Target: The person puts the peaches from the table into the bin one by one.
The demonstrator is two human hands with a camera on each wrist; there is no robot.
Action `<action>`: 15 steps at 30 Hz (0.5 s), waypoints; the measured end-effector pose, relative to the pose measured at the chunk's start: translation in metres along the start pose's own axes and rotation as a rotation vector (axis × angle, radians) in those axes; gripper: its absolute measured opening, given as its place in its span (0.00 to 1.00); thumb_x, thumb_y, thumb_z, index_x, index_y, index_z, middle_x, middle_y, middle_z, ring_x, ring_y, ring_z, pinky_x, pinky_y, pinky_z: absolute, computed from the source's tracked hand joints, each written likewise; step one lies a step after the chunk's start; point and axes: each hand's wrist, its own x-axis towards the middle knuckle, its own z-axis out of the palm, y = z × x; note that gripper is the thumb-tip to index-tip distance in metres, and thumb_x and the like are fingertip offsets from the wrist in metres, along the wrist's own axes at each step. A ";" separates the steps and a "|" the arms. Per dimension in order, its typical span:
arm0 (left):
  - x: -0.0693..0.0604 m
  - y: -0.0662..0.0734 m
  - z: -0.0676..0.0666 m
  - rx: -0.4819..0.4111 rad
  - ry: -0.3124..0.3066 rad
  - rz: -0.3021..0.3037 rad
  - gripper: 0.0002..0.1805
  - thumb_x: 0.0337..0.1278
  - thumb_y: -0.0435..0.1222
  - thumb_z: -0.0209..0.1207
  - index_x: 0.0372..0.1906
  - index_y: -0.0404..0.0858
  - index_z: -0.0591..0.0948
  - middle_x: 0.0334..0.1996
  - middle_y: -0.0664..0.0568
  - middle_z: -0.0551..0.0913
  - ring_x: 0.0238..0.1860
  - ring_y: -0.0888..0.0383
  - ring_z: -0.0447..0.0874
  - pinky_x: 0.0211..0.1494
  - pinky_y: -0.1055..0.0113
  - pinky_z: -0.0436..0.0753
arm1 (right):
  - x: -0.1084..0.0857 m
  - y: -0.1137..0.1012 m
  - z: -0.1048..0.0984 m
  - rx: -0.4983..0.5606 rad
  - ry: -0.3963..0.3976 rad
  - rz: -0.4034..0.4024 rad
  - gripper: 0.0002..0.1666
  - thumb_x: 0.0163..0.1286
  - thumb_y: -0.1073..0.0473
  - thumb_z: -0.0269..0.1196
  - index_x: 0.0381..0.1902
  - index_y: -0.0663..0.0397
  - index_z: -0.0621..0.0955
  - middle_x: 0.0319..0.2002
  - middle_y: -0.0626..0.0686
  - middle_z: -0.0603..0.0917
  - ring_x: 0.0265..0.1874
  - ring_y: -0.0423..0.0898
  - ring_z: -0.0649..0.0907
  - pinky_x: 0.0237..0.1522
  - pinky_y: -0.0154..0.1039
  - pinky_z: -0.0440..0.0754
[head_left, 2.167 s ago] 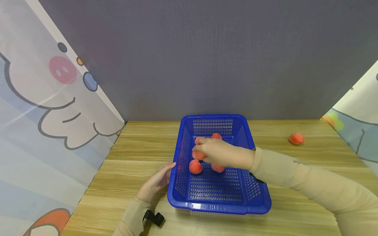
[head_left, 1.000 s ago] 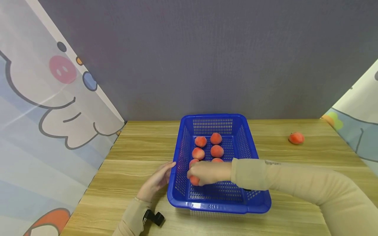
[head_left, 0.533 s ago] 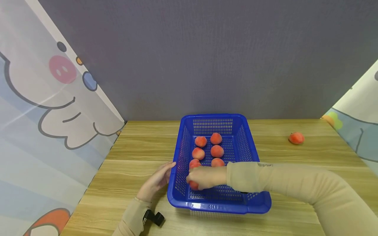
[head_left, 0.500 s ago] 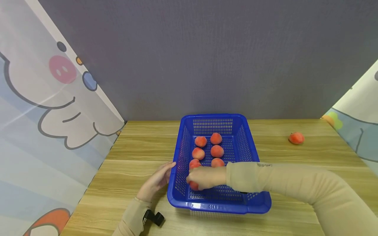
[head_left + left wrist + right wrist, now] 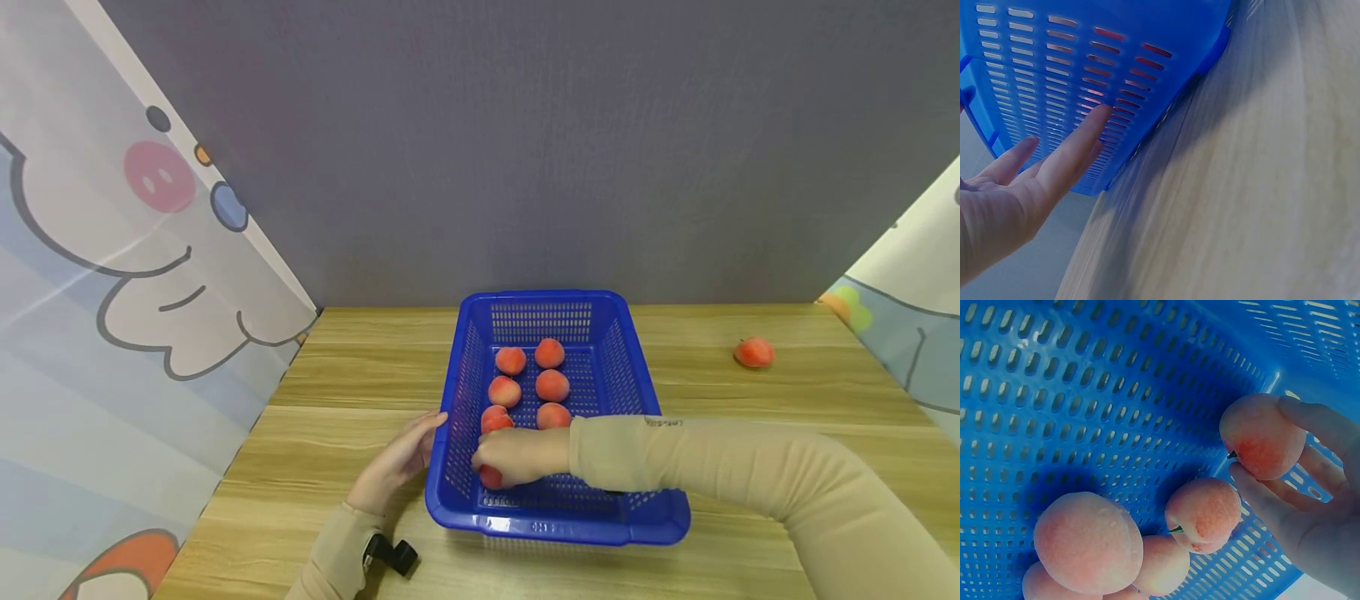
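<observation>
Inside a blue plastic basket [image 5: 555, 527], my right hand [image 5: 517, 456] grips a peach [image 5: 491, 477] near the near left corner. In the right wrist view, thumb and fingers [image 5: 1329, 428] curl round that peach [image 5: 1263, 434] close to the basket floor. Ahead of it a left column ends with a nearby peach [image 5: 497, 419]; a right column has a peach [image 5: 553, 416] at its near end. My left hand [image 5: 401, 454] touches the basket's left side. Its extended fingers [image 5: 1075, 147] lie against the slotted wall [image 5: 1054, 81] in the left wrist view.
One more peach [image 5: 754, 352] lies on the wooden table [image 5: 360, 358], right of the basket. Behind the table rises a grey wall [image 5: 555, 150]. Cartoon-printed sheets [image 5: 187, 275] border the table on both sides.
My right hand has come from the middle of the basket's left column toward the near left corner, then shifted slightly nearer holding the peach. The left hand has stayed in place.
</observation>
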 end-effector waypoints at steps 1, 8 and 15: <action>0.000 0.000 0.000 0.001 -0.002 0.001 0.16 0.67 0.35 0.34 0.52 0.34 0.67 0.37 0.55 0.82 0.38 0.61 0.80 0.41 0.67 0.79 | 0.000 0.000 0.001 0.001 -0.004 0.007 0.08 0.49 0.66 0.64 0.29 0.50 0.79 0.22 0.42 0.76 0.24 0.34 0.73 0.29 0.22 0.71; 0.003 -0.006 -0.003 -0.025 0.002 0.002 0.15 0.67 0.34 0.33 0.49 0.37 0.69 0.36 0.54 0.82 0.37 0.61 0.81 0.40 0.67 0.80 | -0.001 0.002 0.005 0.009 -0.004 0.015 0.09 0.50 0.65 0.64 0.30 0.50 0.79 0.23 0.41 0.76 0.24 0.33 0.72 0.29 0.22 0.71; 0.007 -0.017 -0.013 -0.001 0.007 0.034 0.12 0.66 0.38 0.38 0.47 0.40 0.71 0.35 0.56 0.82 0.36 0.62 0.81 0.39 0.68 0.80 | 0.001 0.018 0.021 0.144 0.045 0.065 0.07 0.53 0.62 0.61 0.30 0.45 0.79 0.21 0.39 0.73 0.19 0.31 0.71 0.24 0.23 0.70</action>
